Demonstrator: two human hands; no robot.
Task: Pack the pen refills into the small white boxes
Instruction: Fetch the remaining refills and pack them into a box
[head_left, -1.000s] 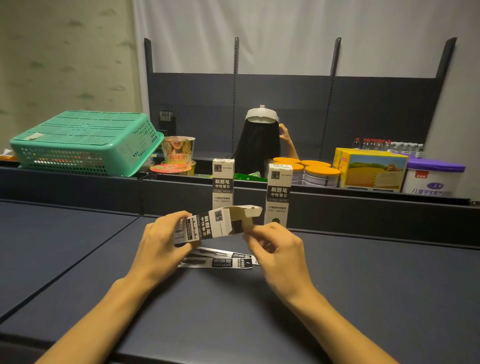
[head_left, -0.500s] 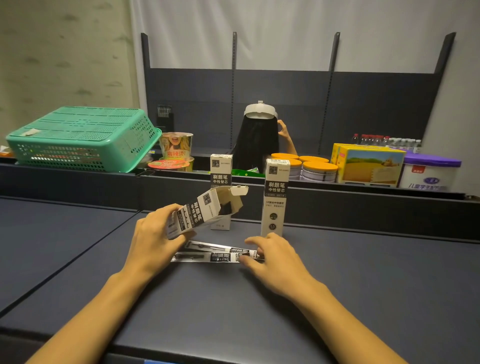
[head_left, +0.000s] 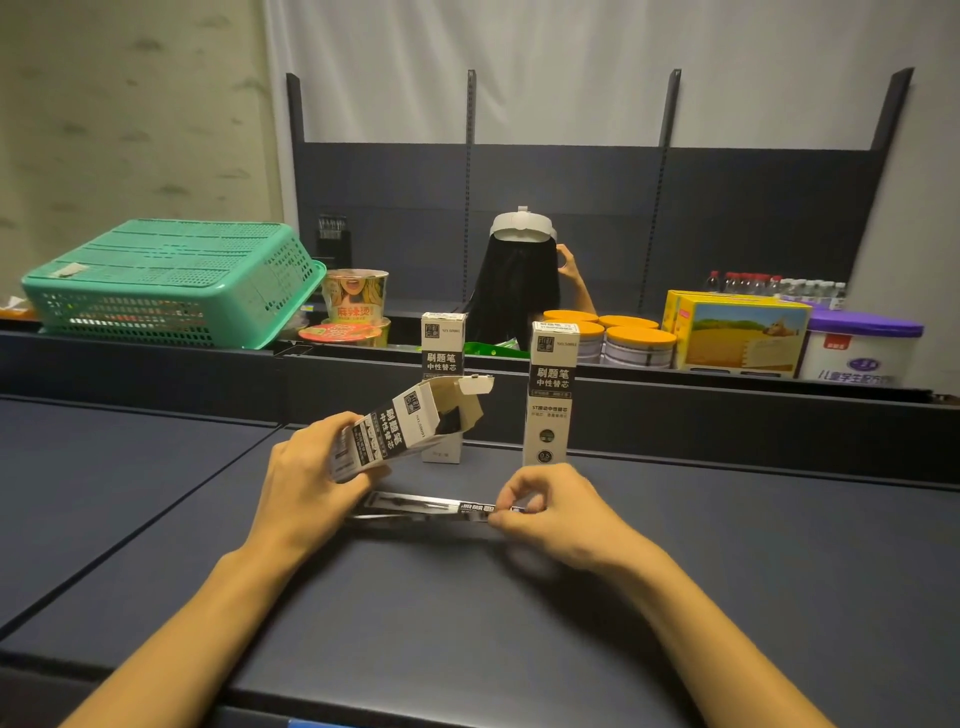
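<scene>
Down from the box mouth, the right hand (head_left: 550, 512) has dropped to the dark table (head_left: 727, 582) and now pinches the right end of the refill packets (head_left: 423, 508) lying between the hands; that looks like the pick-up before loading. Left hand (head_left: 306, 480) grips the open box (head_left: 402, 428) tilted, mouth up and to the right, flap raised. Two closed boxes (head_left: 550, 395) stand upright just beyond

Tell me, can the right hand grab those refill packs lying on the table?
Probably yes. The right hand already pinches the near end of the refill packs, and nothing covers them. The left hand holds the open box above them.
</scene>
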